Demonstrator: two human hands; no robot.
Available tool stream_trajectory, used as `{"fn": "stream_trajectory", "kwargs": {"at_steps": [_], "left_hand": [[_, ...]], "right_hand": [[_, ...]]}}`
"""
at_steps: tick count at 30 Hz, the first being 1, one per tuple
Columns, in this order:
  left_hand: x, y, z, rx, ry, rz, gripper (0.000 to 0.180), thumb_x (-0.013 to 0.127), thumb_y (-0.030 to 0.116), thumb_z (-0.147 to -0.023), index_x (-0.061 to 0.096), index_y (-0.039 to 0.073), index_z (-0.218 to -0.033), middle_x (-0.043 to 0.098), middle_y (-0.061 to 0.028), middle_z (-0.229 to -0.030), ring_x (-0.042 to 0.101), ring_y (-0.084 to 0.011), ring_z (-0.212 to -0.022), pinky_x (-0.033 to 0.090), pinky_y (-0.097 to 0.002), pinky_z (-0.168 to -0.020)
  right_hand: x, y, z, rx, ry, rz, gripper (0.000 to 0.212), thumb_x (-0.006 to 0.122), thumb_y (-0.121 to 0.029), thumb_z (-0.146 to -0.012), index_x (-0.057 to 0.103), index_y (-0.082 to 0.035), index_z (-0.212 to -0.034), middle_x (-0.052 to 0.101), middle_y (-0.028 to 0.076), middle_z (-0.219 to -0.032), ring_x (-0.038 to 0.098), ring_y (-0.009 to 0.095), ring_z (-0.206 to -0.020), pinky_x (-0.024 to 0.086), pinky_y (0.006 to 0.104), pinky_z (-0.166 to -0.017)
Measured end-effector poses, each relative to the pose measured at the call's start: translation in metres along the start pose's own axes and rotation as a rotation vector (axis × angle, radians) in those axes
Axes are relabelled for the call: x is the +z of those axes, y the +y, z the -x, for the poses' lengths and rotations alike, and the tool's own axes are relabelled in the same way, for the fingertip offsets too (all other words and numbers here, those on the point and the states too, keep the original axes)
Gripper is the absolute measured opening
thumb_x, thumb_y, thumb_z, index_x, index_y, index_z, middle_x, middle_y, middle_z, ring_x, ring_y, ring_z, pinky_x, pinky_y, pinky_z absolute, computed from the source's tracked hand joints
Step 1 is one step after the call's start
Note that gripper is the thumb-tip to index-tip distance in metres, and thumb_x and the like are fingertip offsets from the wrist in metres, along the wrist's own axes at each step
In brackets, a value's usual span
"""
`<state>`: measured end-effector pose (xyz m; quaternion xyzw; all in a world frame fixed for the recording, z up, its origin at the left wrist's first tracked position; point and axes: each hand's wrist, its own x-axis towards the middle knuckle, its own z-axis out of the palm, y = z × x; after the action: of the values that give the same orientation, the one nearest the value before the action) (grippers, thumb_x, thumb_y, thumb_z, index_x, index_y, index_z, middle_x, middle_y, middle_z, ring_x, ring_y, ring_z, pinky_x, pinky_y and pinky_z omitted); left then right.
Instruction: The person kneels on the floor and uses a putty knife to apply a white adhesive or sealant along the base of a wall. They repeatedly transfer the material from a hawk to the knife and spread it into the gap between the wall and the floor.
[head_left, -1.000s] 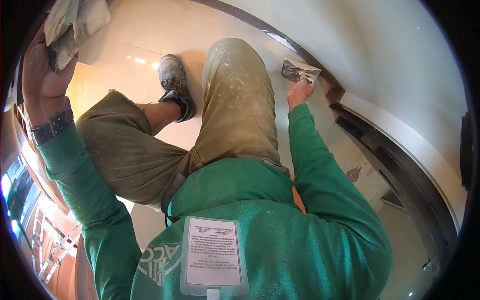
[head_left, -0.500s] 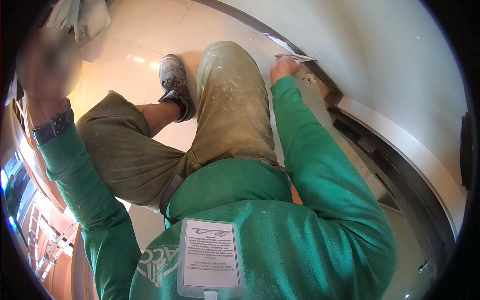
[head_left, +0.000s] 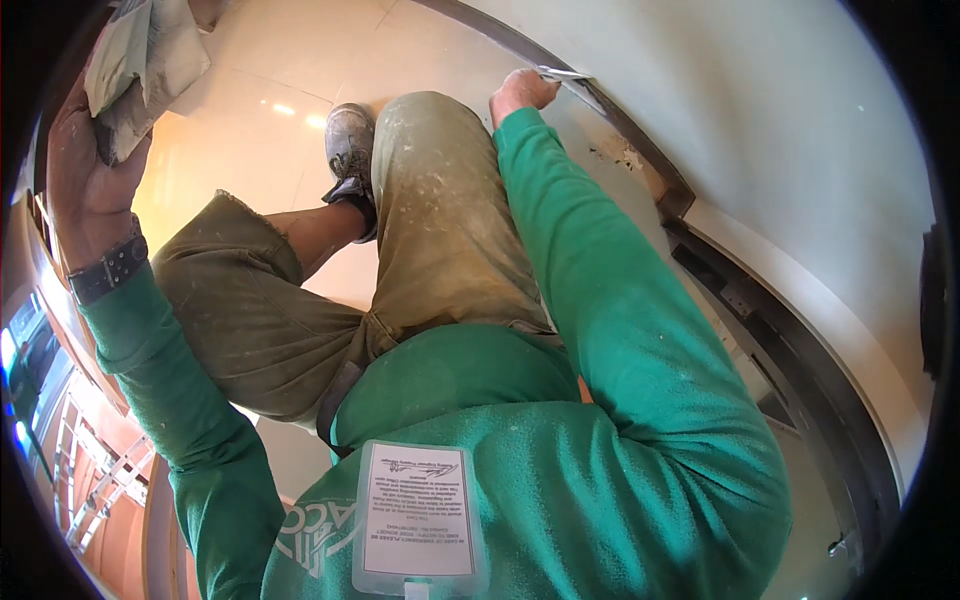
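My left hand (head_left: pixel 92 185) is raised at the upper left, closed around a pale grey-white piece (head_left: pixel 160 65) with flat, ragged sides. It looks crusted with filler; its exact kind I cannot make out. At the upper middle, my right hand (head_left: pixel 524 93) grips a putty knife (head_left: pixel 565 74), its handle mostly hidden in the fist. The thin, light blade lies against the dark strip (head_left: pixel 620 125) at the foot of the pale wall (head_left: pixel 770 120).
Glossy beige floor tiles (head_left: pixel 290 50) lie ahead. My bent knees and a dusty shoe (head_left: pixel 350 145) are between my hands. To the right, a dark channel (head_left: pixel 740 295) runs along the wall base, with crumbs (head_left: pixel 628 158) near its broken end. A ladder (head_left: pixel 95 480) shows at the lower left.
My right hand has moved forward and left along the wall base with the putty knife. My left hand has shifted slightly, and the pale piece sits a little lower and nearer.
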<state>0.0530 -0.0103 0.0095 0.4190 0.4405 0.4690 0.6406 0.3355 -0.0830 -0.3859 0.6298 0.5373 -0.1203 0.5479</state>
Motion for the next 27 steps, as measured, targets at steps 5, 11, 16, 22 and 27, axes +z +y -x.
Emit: {"fn": "stream_trajectory", "kwargs": {"at_steps": [5,11,16,22,27], "left_hand": [[-0.015,-0.002,-0.009,-0.038,-0.301,0.070,0.039,0.038,0.013,-0.103,0.044,-0.005,-0.137,0.055,-0.0224,-0.130,0.059,-0.0308,-0.114,0.054,-0.0414,-0.095],[-0.047,0.010,-0.023,-0.083,-0.804,0.116,0.040,0.035,0.016,-0.105,0.044,-0.006,-0.137,0.053,-0.0230,-0.136,0.058,-0.0325,-0.121,0.052,-0.0439,-0.102],[0.005,0.017,0.015,-0.084,-0.362,0.170,0.042,0.053,0.013,-0.095,0.049,0.000,-0.134,0.066,-0.0164,-0.113,0.069,-0.0240,-0.091,0.062,-0.0339,-0.075],[0.007,-0.028,0.016,-0.326,-0.210,0.154,0.032,0.051,0.030,-0.101,0.059,0.004,-0.117,0.068,-0.0091,-0.108,0.068,-0.0203,-0.095,0.059,-0.0362,-0.082],[0.025,-0.041,0.034,-0.293,-0.030,0.237,0.032,0.053,0.028,-0.101,0.061,0.000,-0.111,0.068,-0.0087,-0.100,0.068,-0.0195,-0.087,0.059,-0.0333,-0.077]], "right_hand": [[0.006,-0.038,0.003,0.609,0.638,-3.000,0.026,0.048,-0.003,-0.092,0.058,-0.001,-0.116,0.065,0.013,-0.109,0.062,0.025,-0.100,0.049,0.0324,-0.083],[0.059,-0.026,0.069,0.357,0.446,-2.990,0.023,0.057,0.000,-0.089,0.058,-0.005,-0.112,0.063,0.007,-0.102,0.063,0.019,-0.088,0.055,0.0339,-0.070],[0.073,0.011,0.158,0.026,0.626,-2.912,0.034,0.059,0.003,-0.090,0.052,-0.001,-0.124,0.061,0.009,-0.115,0.063,0.022,-0.101,0.055,0.0422,-0.090],[-0.011,0.073,0.265,-0.561,0.955,-3.000,0.030,0.059,0.004,-0.090,0.056,0.003,-0.121,0.062,0.007,-0.114,0.059,0.017,-0.105,0.047,0.0338,-0.095],[-0.060,0.086,0.322,-0.731,1.207,-2.792,0.029,0.059,0.006,-0.090,0.059,0.007,-0.119,0.063,0.008,-0.114,0.057,0.017,-0.104,0.045,0.0316,-0.093]]}}
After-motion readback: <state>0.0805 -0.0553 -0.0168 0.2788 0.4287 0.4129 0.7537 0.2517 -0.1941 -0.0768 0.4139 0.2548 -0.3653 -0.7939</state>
